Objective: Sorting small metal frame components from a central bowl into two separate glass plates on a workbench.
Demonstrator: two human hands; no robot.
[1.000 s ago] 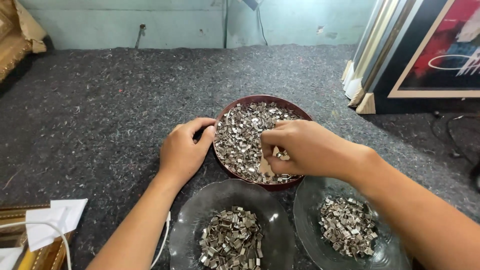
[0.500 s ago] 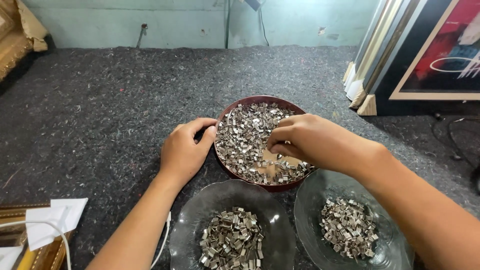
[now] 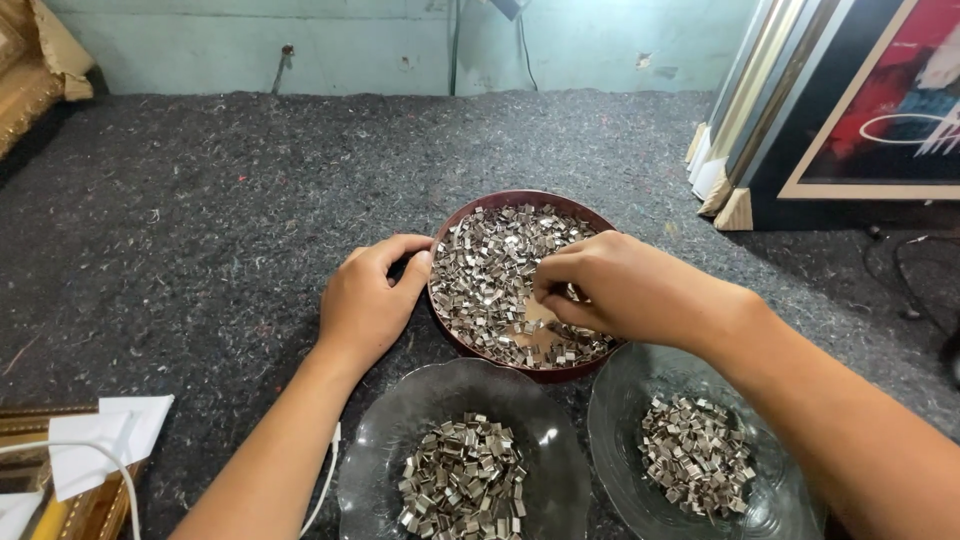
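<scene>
A round dark red bowl (image 3: 520, 199) full of small shiny metal clips (image 3: 485, 265) sits on grey felt. My left hand (image 3: 368, 300) rests against the bowl's left rim, fingers curled on its edge. My right hand (image 3: 625, 288) hovers over the bowl's right half with fingertips pinched among the clips; whether a clip is between them is hidden. Below stand two clear glass dishes, a left dish (image 3: 375, 470) and a right dish (image 3: 615, 400), each holding a small heap of the same clips.
Framed pictures (image 3: 830, 110) lean at the right back. A gilded frame piece with white paper (image 3: 95, 445) lies at the lower left, another gold frame (image 3: 30, 80) at the upper left. A pale green wall (image 3: 400, 40) bounds the felt surface (image 3: 200, 200). A dark cable (image 3: 910, 280) lies right.
My right hand has shifted a little right and up over the red bowl, fingers picking through the clips. My left hand has stayed on the rim.
</scene>
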